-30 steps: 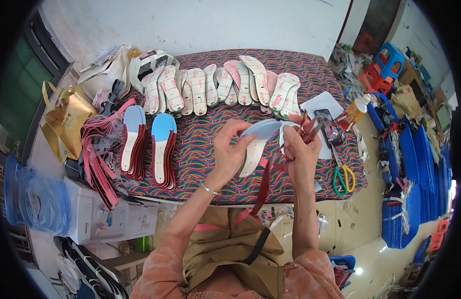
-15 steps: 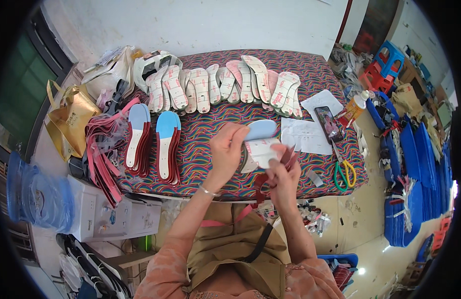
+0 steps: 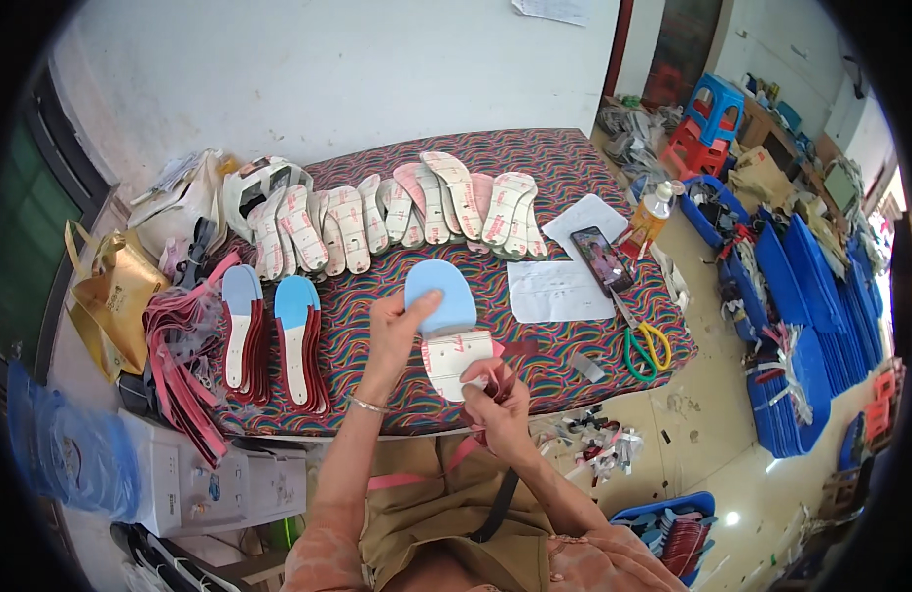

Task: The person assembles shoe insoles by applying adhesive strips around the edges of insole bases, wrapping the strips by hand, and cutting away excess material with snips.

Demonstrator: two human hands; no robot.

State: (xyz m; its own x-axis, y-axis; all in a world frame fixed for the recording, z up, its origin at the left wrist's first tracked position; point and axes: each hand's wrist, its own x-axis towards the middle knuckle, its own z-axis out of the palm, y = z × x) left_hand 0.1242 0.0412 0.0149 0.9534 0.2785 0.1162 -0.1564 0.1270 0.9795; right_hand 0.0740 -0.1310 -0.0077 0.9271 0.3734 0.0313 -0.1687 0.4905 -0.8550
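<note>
Left hand (image 3: 387,331) grasping blue rounded insole piece (image 3: 446,288), thumb flat on it. Right hand (image 3: 502,412) closed on dark red strip (image 3: 502,375), at lower corner of white insole piece (image 3: 446,363) just below blue one (joined or separate, cannot tell). Beneath: patterned tablecloth (image 3: 535,148). Far side: row of pale insoles (image 3: 446,187). Left: two blue-tipped insole stacks (image 3: 297,335). Right: scissors (image 3: 635,327), phone (image 3: 602,260), grey scrap (image 3: 586,368).

Under our left hand's (image 3: 393,331) thumb we hold a light-blue rounded pad (image 3: 444,287); just below, a white, red-printed piece (image 3: 446,363) reaches our right hand (image 3: 497,407), where a dark-red strip (image 3: 520,348) sits bunched.
</note>
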